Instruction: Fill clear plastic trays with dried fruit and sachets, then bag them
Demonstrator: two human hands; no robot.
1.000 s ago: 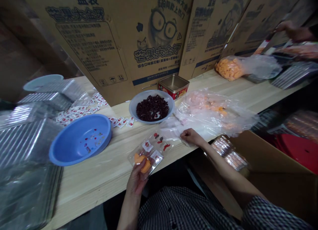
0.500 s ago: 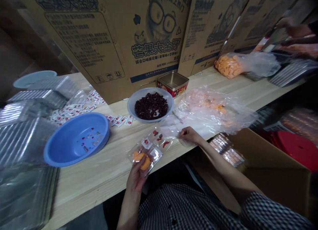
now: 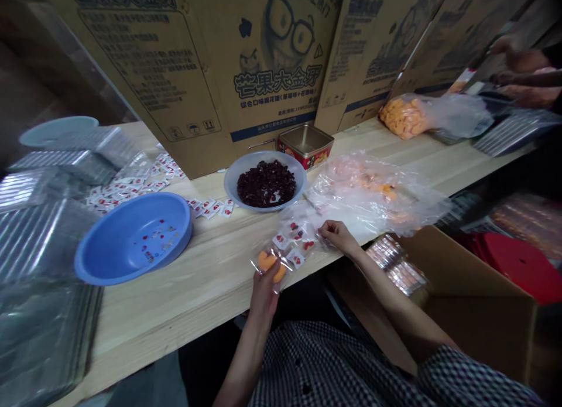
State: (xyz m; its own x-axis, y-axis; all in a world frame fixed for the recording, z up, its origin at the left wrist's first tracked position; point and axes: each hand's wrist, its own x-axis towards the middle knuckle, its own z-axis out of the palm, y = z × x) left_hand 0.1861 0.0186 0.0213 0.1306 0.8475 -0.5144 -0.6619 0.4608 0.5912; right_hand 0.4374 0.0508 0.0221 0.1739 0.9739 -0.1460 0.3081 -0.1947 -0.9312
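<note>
My left hand grips the near end of a clear plastic tray above the table's front edge. Orange pieces, small white printed packets and dark red pieces show in the tray. My right hand has its fingers pinched at the tray's far right end, on what looks like clear film. Just beyond sits a pale bowl of dark red pieces. To the right of it lies a clear bag with orange pieces inside.
A blue basin stands at the left beside stacked clear trays and scattered packets. Behind are cardboard boxes and a red tin. An open carton is below right. Another person's hands are at the far right.
My left hand has moved right and slightly up with its end of the tray, closer to my right hand. My right hand stays pinched, almost in the same place.
</note>
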